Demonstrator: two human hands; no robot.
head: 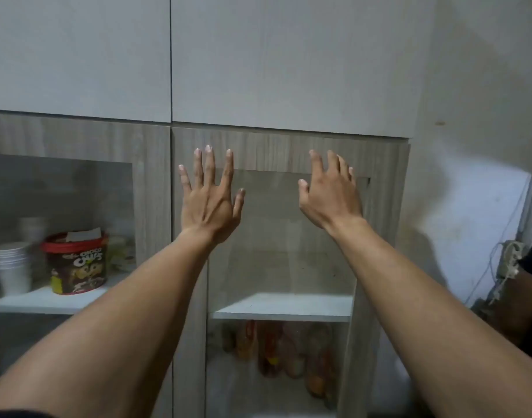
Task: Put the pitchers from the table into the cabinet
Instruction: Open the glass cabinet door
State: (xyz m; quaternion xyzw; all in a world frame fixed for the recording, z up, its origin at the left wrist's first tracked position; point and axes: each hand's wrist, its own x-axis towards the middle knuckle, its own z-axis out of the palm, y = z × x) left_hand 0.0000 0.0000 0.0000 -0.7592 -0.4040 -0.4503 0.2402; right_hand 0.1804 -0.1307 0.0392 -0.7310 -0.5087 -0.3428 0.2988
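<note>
Nearest: two bare forearms reach up and fwd from the bottom corners. Left hand (209, 203) is spread flat, back to the camera, fingers wide apart, holding nothing. Right hand (329, 194) is also empty, fingers splayed but a bit curled and tilted to the right. Both are raised in front of the cabinet door (283, 152); can't tell whether the tips actually touch it.

That door is the landmark: grey-brown wood-grain frame w/ a big glass pane (284, 236) (slightly reflective, hazy). It's shut. No pitchers in sight anywhere, and no table either, so where they are can't be told from here.

Behind the glass, a pale flat shelf (284, 306) w/ nothing visible on it. Below the shelf, a cluster of bottles (286, 354), orange and reddish, too blurred to read.

Left of the door, a matching glass-front section. On its white shelf stands a round tub (76, 263) w/ red lid, brown label reading "Choco Chips", and left of that a stack of white paper cups (11, 263), plain and tapered.

Above the door, two smooth light-grey flat panels (289, 61), matte, split by a thin dark vertical seam.

Right of the door, a whitish scuffed wall (469, 146) w/ thin cables (497, 257) hanging low at the far right edge.
</note>
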